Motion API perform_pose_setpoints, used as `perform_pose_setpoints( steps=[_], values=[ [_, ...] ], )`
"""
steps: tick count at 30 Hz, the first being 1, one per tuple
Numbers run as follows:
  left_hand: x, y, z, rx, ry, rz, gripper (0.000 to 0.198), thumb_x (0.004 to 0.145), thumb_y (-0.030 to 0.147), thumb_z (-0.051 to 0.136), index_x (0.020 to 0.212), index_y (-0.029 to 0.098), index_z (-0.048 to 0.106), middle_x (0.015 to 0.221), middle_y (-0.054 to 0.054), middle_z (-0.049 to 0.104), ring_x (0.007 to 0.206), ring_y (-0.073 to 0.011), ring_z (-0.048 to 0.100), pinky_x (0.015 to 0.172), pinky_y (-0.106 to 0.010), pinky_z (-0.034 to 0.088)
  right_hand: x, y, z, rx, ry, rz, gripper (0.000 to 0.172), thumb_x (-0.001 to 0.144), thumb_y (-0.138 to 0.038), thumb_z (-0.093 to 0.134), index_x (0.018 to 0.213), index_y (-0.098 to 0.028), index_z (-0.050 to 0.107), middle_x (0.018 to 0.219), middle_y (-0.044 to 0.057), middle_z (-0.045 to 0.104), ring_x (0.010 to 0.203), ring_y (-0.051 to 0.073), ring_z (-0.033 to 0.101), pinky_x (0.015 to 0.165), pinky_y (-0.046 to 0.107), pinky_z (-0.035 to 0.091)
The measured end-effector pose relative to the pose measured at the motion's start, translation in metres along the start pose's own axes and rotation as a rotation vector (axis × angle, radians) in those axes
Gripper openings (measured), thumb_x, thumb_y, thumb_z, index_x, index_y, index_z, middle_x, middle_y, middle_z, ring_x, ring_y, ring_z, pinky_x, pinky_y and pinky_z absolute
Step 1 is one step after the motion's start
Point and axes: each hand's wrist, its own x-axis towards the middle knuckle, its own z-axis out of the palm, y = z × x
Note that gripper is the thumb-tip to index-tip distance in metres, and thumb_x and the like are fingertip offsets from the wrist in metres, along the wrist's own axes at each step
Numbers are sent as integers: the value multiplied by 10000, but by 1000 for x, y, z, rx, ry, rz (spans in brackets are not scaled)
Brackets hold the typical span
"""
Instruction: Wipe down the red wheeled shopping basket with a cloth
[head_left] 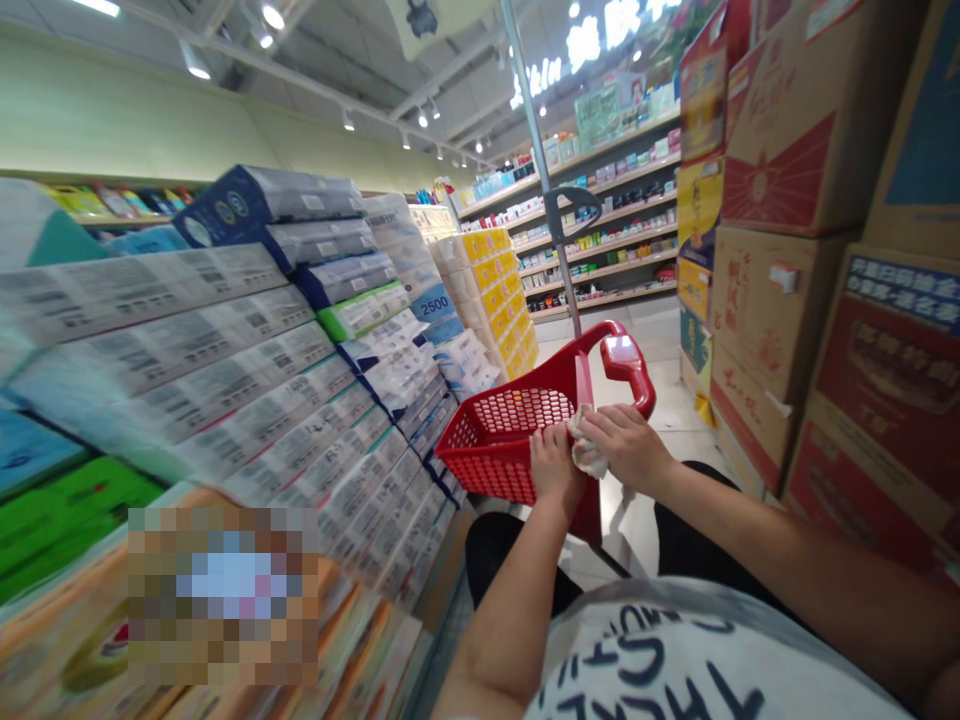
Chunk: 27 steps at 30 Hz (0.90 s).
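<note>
In front of my knees stands a red plastic shopping basket cart (491, 472) with perforated walls and a looped red handle (643, 375). A grey pole (534, 120) with a dark hook-like clip rises from it. My left hand (556, 468) is closed over the cart's near rim, fingers curled to the inside. Beside it, my right hand (634, 445) presses a crumpled whitish cloth (589, 458) against the red upright part of the cart. The right fingers are bent over the cloth, and part of it is hidden under them.
Stacked packs of tissue paper (225, 350) rise close on the left, with yellow-and-white packs (487, 290) farther back. Piled cardboard cartons (780, 290) line the right side. Shelves of small goods (600, 220) stand behind a tiled floor (637, 310).
</note>
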Motion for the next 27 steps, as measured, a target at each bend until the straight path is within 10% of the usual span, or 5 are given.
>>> perform_pose_setpoints(
  steps=[27],
  values=[
    [-9,-2,-9,9,2,-32,417,873,327,499,1255,160,507,1196,-114,543,1216,-276,430,1111,-452,310,2,-9,-1,30,-8,28,227,883,-176,522,1064,-152,656,1111,105,672,1016,237,546,902,384,362]
  ],
)
